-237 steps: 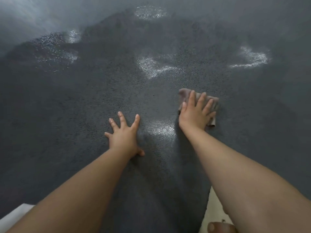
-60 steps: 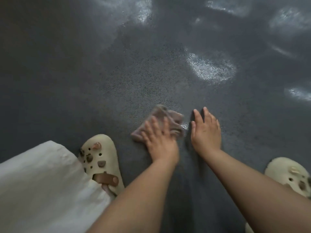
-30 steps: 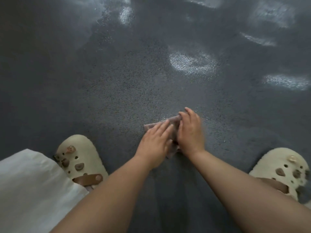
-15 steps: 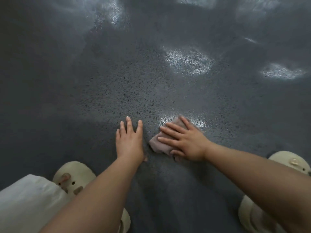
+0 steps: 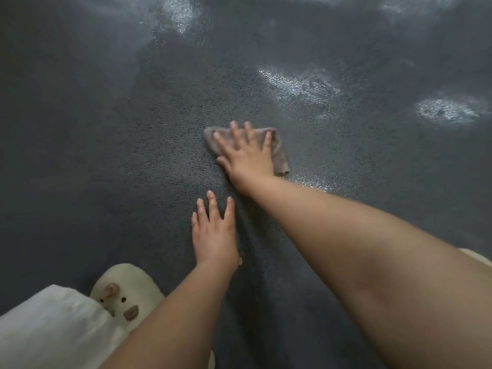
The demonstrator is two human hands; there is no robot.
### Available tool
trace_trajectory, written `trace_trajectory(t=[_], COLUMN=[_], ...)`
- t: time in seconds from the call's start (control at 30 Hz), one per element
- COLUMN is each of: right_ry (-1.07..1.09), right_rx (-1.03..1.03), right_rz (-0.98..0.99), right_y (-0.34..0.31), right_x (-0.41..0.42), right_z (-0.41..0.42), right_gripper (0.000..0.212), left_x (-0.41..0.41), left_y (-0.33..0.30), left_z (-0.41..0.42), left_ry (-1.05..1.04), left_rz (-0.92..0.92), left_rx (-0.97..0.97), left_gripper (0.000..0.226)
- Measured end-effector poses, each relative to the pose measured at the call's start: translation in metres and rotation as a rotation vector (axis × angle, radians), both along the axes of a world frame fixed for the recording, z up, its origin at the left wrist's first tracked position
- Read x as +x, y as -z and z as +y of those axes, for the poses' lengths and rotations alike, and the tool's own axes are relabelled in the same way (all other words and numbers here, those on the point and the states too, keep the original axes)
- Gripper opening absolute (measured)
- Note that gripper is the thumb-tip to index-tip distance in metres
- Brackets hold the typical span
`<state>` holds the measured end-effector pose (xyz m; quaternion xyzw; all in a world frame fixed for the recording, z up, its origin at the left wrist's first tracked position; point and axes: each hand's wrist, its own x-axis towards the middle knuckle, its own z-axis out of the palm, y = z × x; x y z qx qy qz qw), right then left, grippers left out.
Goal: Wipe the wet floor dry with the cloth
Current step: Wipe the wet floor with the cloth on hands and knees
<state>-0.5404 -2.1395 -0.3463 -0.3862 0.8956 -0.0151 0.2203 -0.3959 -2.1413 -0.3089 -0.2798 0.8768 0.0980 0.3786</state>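
Note:
A small brownish-grey cloth (image 5: pixel 280 153) lies flat on the dark grey textured floor (image 5: pixel 106 129). My right hand (image 5: pixel 246 154) presses on it with straight, spread fingers, covering most of it. My left hand (image 5: pixel 214 235) rests flat on the bare floor nearer to me, fingers straight, holding nothing. Wet glistening patches shine on the floor: one just right of the cloth (image 5: pixel 316 183), a larger one (image 5: pixel 298 86) further ahead, another at the far right (image 5: pixel 447 110) and one at the top (image 5: pixel 181 12).
A cream clog with small charms (image 5: pixel 125 294) is at the lower left, partly under a white garment (image 5: pixel 48 328). The edge of a second cream clog (image 5: pixel 476 255) peeks out beyond my right forearm.
My right hand has pushed the cloth forward and away from me, its fingers now pointing ahead. My left hand stays flat on the floor. The view has shifted slightly.

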Motion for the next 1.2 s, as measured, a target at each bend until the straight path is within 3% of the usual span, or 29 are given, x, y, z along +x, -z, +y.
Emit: trace_trajectory(t=[0.1, 0.23, 0.33, 0.47, 0.53, 0.6, 0.8, 0.97, 1.07, 1.2], right_ry=[-0.164, -0.086, 0.135, 0.627, 0.821, 0.869, 0.256, -0.143, 0.044, 0.619], right_rx=[-0.024, -0.032, 0.035, 0.086, 0.072, 0.031, -0.089, -0.182, -0.143, 0.027], right_rz=[0.058, 0.074, 0.121, 0.148, 0.138, 0.108, 0.038, -0.017, 0.063, 0.155], right_y=[0.004, 0.005, 0.005, 0.002, 0.006, 0.007, 0.009, 0.017, 0.022, 0.014], right_x=[0.021, 0.003, -0.025, -0.038, -0.028, -0.006, 0.112, 0.082, 0.035, -0.011], right_z=[0.019, 0.073, 0.135, 0.208, 0.206, 0.183, 0.131, 0.182, 0.228, 0.289], right_gripper=[0.054, 0.054, 0.055, 0.055, 0.053, 0.052, 0.055, 0.047, 0.052, 0.053], left_x=[0.002, 0.005, 0.005, 0.003, 0.002, 0.001, 0.001, 0.0, -0.002, -0.007], left_y=[0.0, -0.001, -0.002, -0.002, -0.001, -0.001, 0.001, 0.0, -0.002, -0.006], left_z=[-0.002, -0.003, -0.003, -0.001, 0.0, 0.001, 0.002, 0.004, 0.005, 0.009], left_ry=[0.005, -0.002, -0.004, -0.004, -0.007, -0.005, -0.006, 0.011, 0.012, 0.037], left_rz=[0.012, 0.031, 0.021, 0.015, 0.014, 0.006, 0.003, -0.022, -0.049, -0.089], left_rx=[-0.002, 0.005, 0.005, -0.012, -0.025, -0.039, -0.075, -0.104, -0.096, -0.131], left_gripper=[0.127, 0.128, 0.128, 0.128, 0.129, 0.13, 0.131, 0.133, 0.135, 0.135])
